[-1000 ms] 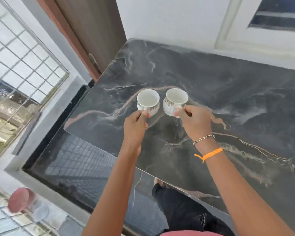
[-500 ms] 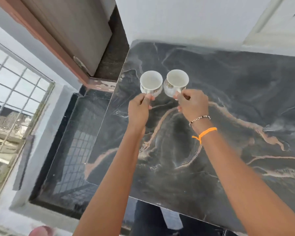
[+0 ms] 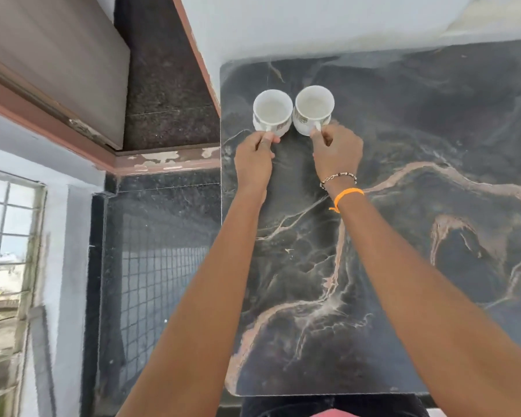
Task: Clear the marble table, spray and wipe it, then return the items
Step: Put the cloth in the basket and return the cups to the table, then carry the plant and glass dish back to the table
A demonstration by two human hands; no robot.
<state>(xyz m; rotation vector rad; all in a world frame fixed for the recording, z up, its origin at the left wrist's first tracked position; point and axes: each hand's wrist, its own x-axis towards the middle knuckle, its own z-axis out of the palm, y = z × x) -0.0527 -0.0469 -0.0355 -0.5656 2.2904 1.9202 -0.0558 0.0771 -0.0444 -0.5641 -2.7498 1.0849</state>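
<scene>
Two white cups with a patterned band stand side by side at the far left corner of the dark marble table [image 3: 403, 236]. My left hand [image 3: 253, 161] pinches the handle of the left cup [image 3: 272, 111]. My right hand [image 3: 337, 152] pinches the handle of the right cup [image 3: 314, 107]. Both cups look empty and upright, and they seem to rest on the marble, though contact is hard to judge. An orange band and a bead bracelet circle my right wrist.
A white wall runs along the table's far edge. To the left lie a dark granite floor [image 3: 163, 85], a brown door frame [image 3: 199, 64] and a door [image 3: 57, 70]. A barred window [image 3: 6, 251] is at the lower left.
Both hands have carried the cups away from the table's middle to its far left corner. The view has swung so the table's left edge runs straight.
</scene>
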